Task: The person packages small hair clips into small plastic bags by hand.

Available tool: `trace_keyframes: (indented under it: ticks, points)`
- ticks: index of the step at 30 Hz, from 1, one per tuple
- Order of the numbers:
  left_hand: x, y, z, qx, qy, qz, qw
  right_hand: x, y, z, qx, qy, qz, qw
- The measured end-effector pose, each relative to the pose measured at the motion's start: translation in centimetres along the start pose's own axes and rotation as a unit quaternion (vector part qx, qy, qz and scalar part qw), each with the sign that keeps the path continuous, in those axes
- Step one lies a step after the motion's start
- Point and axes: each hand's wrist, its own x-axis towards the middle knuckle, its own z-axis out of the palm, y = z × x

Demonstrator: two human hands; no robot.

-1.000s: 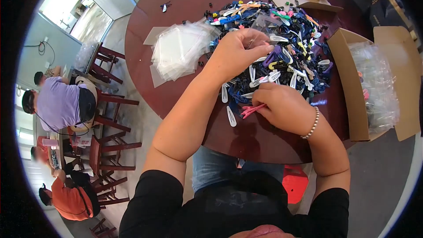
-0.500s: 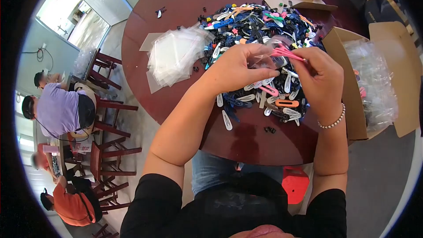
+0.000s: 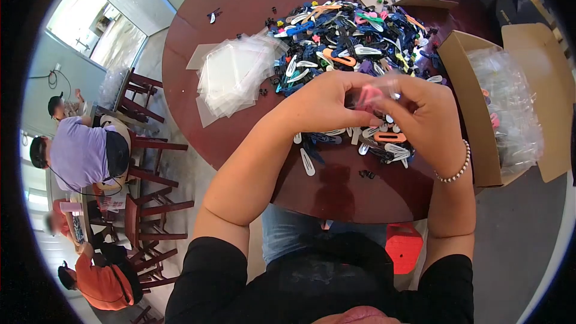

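Note:
A clear plastic bag (image 3: 391,86), partly blurred, is held between my two hands above the heap. Pink hair clips (image 3: 368,95) show in it, mostly covered by fingers. My left hand (image 3: 327,103) grips the bag from the left, thumb stretched along its lower side. My right hand (image 3: 427,111), wearing a beaded bracelet, has its fingers closed at the bag's right side. Behind and beneath both hands spreads a large heap of hair clips (image 3: 339,57) in black, white, orange and other colours.
Left of the heap lies a stack of clear bags (image 3: 231,75) on the round table (image 3: 198,18). An open cardboard box (image 3: 465,78) holding filled bags (image 3: 507,114) stands at the right. A red stool (image 3: 403,249) is below; several people sit at the far left.
My right hand has moved left and slightly down, bringing the pink clips from above the bag into it. Both hands are closer together, and the bag sits a little lower.

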Motion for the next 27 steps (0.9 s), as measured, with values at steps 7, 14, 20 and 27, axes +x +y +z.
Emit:
trace_keyframes:
  ticks: [7,14,20,27]
  points:
    - [0.1,0.0,-0.4,-0.277,0.005,-0.018,0.961,0.6,1.1,0.2,0.262,0.234,-0.004,0.936]
    - [0.0,-1.8,-0.1,-0.432,-0.106,0.001,0.896,0.7,1.4,0.5,0.234,0.050,0.047,0.970]
    - [0.8,-1.3,-0.2,-0.309,-0.020,-0.041,0.950,1.1,2.1,0.2,0.140,0.199,0.030,0.969]
    - [0.8,-1.2,-1.2,-0.218,0.083,-0.093,0.968,1.8,4.6,-3.5,0.110,0.394,0.044,0.911]
